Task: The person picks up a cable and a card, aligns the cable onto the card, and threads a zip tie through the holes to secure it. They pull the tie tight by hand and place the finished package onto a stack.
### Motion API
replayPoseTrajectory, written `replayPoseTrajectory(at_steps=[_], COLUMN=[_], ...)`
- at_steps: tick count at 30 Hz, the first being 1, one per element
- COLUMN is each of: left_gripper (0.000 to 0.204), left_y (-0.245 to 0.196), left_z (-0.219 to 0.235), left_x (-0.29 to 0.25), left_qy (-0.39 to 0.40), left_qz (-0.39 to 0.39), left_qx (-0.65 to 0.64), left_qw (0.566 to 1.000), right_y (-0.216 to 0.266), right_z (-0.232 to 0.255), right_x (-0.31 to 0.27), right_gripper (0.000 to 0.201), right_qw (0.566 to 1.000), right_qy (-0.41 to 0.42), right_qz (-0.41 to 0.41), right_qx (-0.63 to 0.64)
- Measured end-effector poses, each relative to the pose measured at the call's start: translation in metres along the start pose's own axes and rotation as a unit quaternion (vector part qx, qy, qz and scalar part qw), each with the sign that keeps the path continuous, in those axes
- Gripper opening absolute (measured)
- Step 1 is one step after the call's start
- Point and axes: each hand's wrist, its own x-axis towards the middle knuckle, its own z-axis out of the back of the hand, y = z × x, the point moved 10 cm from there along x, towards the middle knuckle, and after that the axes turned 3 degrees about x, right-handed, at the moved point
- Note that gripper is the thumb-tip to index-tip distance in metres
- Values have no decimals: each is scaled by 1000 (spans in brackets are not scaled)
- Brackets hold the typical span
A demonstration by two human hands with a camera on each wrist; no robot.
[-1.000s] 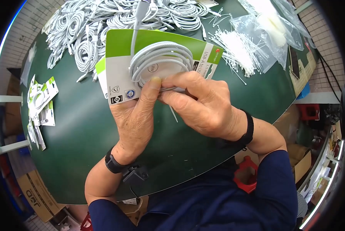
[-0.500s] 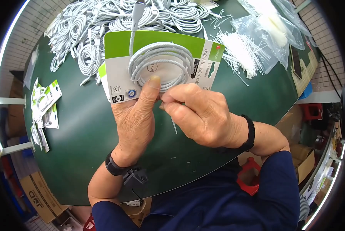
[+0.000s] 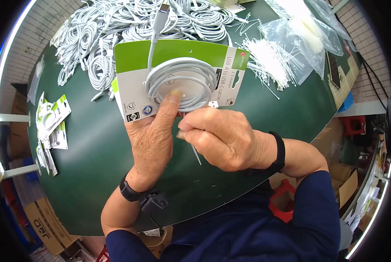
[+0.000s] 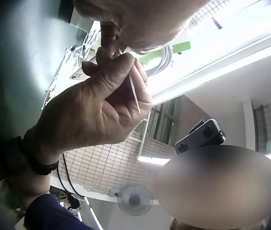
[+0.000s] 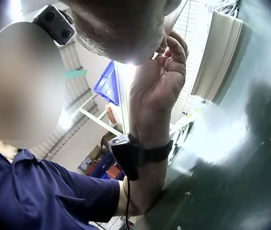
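My left hand [image 3: 154, 135] holds a green and white printed card [image 3: 132, 78] upright, its thumb pressing a coiled grey-white USB cable [image 3: 160, 70] against the front. One end of the cable, with its connector [image 3: 161, 21], sticks up past the card's top edge. Just below the coil, the thumb and forefinger of my right hand [image 3: 223, 139] pinch a thin white cable tie [image 3: 196, 155], whose tail hangs below the fingers. The left wrist view shows the same cable tie [image 4: 135, 93] running across the right palm. The left fingers behind the card are hidden in the head view.
A big heap of coiled cables [image 3: 84, 37] covers the back of the green table [image 3: 90, 174]. Loose cable ties [image 3: 271, 61] and clear plastic bags [image 3: 311, 35] lie at the back right. Several carded cables [image 3: 51, 118] are piled at the left edge.
My right hand has drawn down, away from the coil, bringing the cable tie's tail lower. The card has sunk slightly, still in the left hand.
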Motion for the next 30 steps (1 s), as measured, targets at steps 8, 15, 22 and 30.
replayPoseTrajectory(at_steps=[8, 15, 22, 30], left_gripper=[45, 45, 44, 43], left_y=[-2, -3, -2, -6], left_z=[-1, -3, -6, -5], left_x=[1, -1, -1, -4], left_qy=[3, 16, 23, 12], left_qz=[-8, 9, 21, 15], left_qx=[11, 16, 14, 74], left_qw=[1000, 1000, 999, 997], right_y=[3, 5, 5, 5], right_z=[0, 1, 0, -3], right_x=[-4, -5, -6, -5], right_gripper=[23, 21, 20, 21], right_qw=[998, 995, 992, 992], right_qy=[-22, -19, -26, -12], right_qz=[43, 62, 71, 72], right_qx=[34, 77, 103, 103])
